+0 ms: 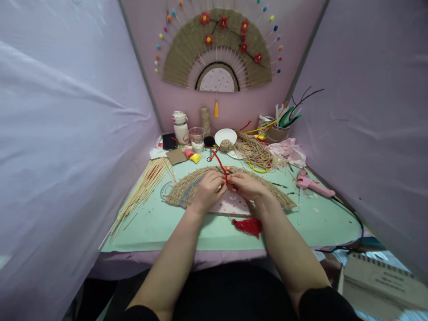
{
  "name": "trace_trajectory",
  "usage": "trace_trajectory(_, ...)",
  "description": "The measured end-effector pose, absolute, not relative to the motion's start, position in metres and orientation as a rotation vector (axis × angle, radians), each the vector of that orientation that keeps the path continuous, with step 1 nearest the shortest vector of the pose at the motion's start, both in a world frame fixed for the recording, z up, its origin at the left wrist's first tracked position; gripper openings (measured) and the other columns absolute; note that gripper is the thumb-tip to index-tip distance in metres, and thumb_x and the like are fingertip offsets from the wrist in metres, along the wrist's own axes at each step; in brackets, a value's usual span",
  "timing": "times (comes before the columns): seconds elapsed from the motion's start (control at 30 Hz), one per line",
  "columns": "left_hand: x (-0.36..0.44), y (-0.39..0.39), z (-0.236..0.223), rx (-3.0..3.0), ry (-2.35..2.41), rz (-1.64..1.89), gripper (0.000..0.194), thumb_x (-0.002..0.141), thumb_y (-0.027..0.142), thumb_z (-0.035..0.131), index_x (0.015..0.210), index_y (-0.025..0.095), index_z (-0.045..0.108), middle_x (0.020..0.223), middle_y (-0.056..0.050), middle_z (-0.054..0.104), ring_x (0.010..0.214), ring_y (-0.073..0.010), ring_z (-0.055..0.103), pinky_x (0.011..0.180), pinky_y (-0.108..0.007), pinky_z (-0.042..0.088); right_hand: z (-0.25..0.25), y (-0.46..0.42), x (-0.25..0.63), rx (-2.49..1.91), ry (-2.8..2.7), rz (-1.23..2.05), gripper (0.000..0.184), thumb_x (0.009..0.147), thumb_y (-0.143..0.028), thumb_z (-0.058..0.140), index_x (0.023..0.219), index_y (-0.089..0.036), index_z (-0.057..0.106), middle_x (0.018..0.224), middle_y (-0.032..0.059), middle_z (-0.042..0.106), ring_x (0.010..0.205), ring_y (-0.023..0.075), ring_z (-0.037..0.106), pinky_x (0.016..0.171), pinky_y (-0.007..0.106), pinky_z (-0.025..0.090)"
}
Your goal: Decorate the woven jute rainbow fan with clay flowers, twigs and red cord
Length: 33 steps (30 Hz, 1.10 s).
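Note:
My left hand (209, 189) and my right hand (245, 185) meet over a half-made woven twine fan (182, 191) lying on the green mat (160, 223). Both hands pinch a thin red pipe cleaner (220, 165) that rises up and away from my fingertips. A red tassel (249, 226) hangs at the fan's near edge, beside my right wrist. The fan's pink dotted centre (230, 206) shows between my wrists.
A bundle of bamboo sticks (143, 189) lies left. A pink glue gun (314, 185) with a black cord lies right. Loose twine (250, 151), a white dish (225, 135), a cup (196, 138), a jar and clay pieces crowd the back. A finished fan (217, 49) hangs on the wall.

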<state>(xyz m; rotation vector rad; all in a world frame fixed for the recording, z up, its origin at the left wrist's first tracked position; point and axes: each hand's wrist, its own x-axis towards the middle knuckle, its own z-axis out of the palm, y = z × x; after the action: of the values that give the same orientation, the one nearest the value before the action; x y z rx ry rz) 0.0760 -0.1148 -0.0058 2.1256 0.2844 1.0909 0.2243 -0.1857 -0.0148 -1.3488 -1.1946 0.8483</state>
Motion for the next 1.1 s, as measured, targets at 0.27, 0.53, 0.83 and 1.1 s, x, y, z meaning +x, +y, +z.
trace_trajectory(0.27, 0.082, -0.108, -0.017, 1.72, 0.53, 1.232, 0.003, 0.073, 0.019, 0.066, 0.069, 0.02, 0.066, 0.078, -0.003, 0.07, 0.079, -0.018, 0.063, 0.079, -0.032, 0.049, -0.016, -0.18, 0.222, -1.323, -1.095, 0.692, 0.025, 0.08, -0.042, 0.063, 0.085, -0.019, 0.068, 0.074, 0.0013, 0.062, 0.065, 0.0146, 0.055, 0.062, 0.029, 0.045)
trace_trajectory(0.53, 0.084, -0.101, -0.026, 1.536, 0.585, 1.21, 0.007, 0.072, 0.023, 0.068, 0.07, 0.017, 0.066, 0.076, -0.002, 0.069, 0.073, -0.0151, 0.064, 0.073, -0.028, 0.051, -0.015, -0.183, 0.213, -1.369, -1.602, -0.203, 0.015, 0.085, -0.019, 0.06, 0.098, -0.022, 0.067, 0.098, 0.0084, 0.068, 0.096, 0.0246, 0.059, 0.086, 0.041, 0.046)
trace_trajectory(0.83, 0.086, -0.104, -0.023, 1.497, 0.562, 1.177, 0.009, 0.07, 0.024, 0.071, 0.068, 0.016, 0.067, 0.072, -0.002, 0.069, 0.07, -0.0143, 0.063, 0.07, -0.028, 0.051, -0.015, -0.181, 0.21, -1.486, -1.611, -0.295, 0.009, 0.089, -0.023, 0.057, 0.086, -0.021, 0.065, 0.089, 0.0092, 0.07, 0.088, 0.0256, 0.057, 0.08, 0.041, 0.043)
trace_trajectory(1.1, 0.087, -0.106, -0.023, 1.529, 0.536, 1.22, 0.01, 0.071, 0.025, 0.07, 0.068, 0.017, 0.066, 0.079, -0.004, 0.07, 0.077, -0.0168, 0.065, 0.076, -0.031, 0.052, -0.013, -0.18, 0.204, -1.465, -1.395, 0.029, 0.012, 0.082, -0.028, 0.057, 0.072, -0.023, 0.056, 0.076, 0.0051, 0.061, 0.08, 0.0222, 0.053, 0.079, 0.038, 0.041)
